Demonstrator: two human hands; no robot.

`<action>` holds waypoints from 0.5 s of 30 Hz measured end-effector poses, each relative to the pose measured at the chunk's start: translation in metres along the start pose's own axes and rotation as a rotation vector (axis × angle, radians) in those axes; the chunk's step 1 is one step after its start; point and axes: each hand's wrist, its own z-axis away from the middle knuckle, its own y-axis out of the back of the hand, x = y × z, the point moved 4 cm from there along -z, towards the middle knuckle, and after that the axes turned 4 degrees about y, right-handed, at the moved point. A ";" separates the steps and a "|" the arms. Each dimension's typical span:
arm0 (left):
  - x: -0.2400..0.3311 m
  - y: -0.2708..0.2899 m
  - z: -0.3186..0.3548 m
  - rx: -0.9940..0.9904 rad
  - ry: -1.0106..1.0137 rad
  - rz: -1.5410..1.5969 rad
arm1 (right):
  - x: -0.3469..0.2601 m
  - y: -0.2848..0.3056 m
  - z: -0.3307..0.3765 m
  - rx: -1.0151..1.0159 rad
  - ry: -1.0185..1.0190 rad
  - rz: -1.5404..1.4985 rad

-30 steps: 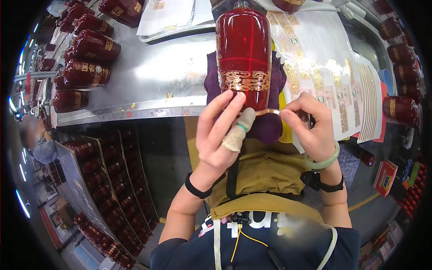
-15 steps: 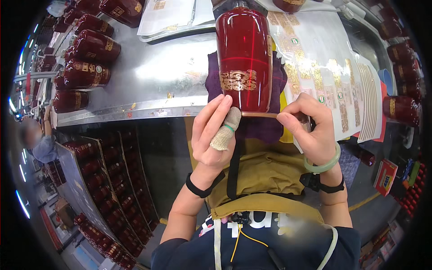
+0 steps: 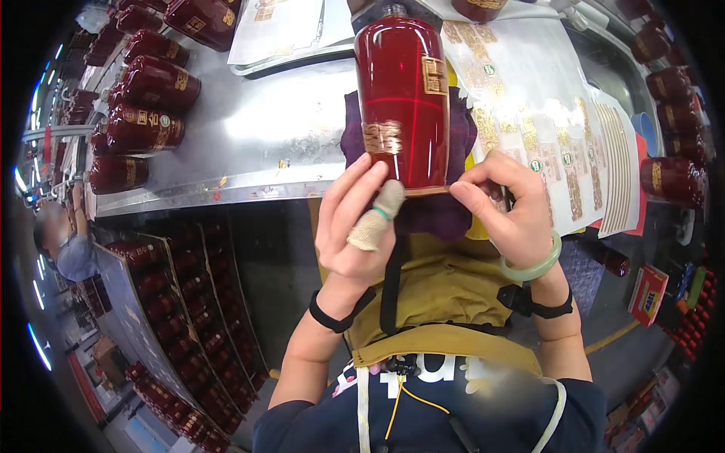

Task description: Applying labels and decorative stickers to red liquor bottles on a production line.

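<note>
Red glass bottle (image 3: 411, 113) lies on its side before me, neck pointing away and base toward my waist, at the front edge of a steel workbench (image 3: 257, 151). To the right of it spreads a white sheet (image 3: 544, 60) carrying gold decals, and under the bottle is a rumpled purple cloth (image 3: 461, 143). My left hand (image 3: 349, 226) rests by the base, fingers extended against the glass, not wrapped around it; my right hand (image 3: 517, 208) has thumb and forefinger pinched together on one end of a thin gold-coloured strip (image 3: 427, 192). A gold patterned band (image 3: 383, 138) shows on the lower wall just beyond my left fingertips, and a gold panel (image 3: 433, 75) sits higher, on the right. Smaller is the knitted cover (image 3: 375, 223) on my left thumb, its tip at the base corner. The strip, slimmest of all, runs along the base rim from that thumb to my right pinch; from above I can't quite tell whether it lies flush. Uneven tension from my right hand could set it crooked, and too hard a pull could tear it. Held this loosely, the bottle could roll on the cloth, and my fingertips could scuff the band.
</note>
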 end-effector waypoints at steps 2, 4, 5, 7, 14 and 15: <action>-0.006 0.001 0.005 0.020 0.084 0.088 | -0.004 -0.002 -0.001 -0.014 0.057 -0.006; -0.008 0.002 0.009 0.021 0.085 0.042 | -0.005 -0.003 -0.001 -0.012 0.047 -0.020; -0.007 0.003 0.010 0.021 0.048 0.004 | -0.005 -0.003 -0.001 -0.010 0.040 -0.033; -0.005 0.003 0.011 0.019 -0.030 -0.067 | -0.004 -0.003 -0.002 -0.016 0.040 -0.018; 0.013 -0.003 0.006 -0.008 -0.134 -0.234 | -0.002 -0.003 -0.003 -0.003 0.043 -0.006; 0.014 -0.004 0.005 -0.001 -0.125 -0.227 | -0.002 -0.003 -0.003 -0.003 0.043 -0.006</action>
